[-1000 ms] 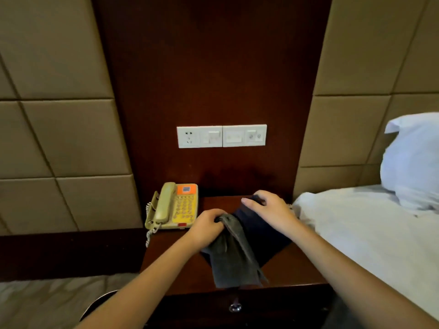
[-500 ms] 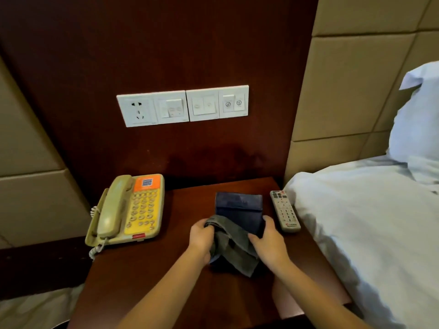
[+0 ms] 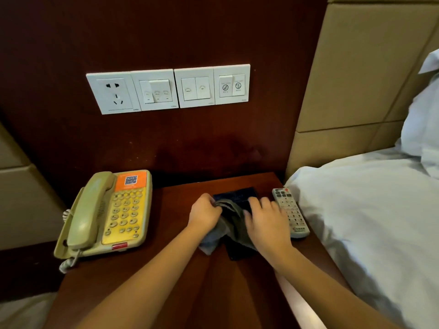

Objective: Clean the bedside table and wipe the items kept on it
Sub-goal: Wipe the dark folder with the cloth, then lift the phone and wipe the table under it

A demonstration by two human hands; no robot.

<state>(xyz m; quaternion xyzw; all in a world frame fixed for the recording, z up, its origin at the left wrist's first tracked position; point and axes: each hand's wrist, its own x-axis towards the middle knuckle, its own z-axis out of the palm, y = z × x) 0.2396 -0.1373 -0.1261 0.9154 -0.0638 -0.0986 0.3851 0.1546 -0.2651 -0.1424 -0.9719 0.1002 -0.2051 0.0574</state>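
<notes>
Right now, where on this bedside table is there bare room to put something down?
Bare wood shows between the beige-and-yellow telephone and the left hand, and on the brown wooden table nearest you, under the forearms. The right side is crowded: the right hand, grey cloth, dark flat pad and white remote control sit close together against the white bedding.

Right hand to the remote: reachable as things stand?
Probably yes. The right hand rests on the grey cloth, just beside the remote, which lies uncovered on the table next to the bed. Nothing stands between them; the hand would only have to leave the cloth.
</notes>
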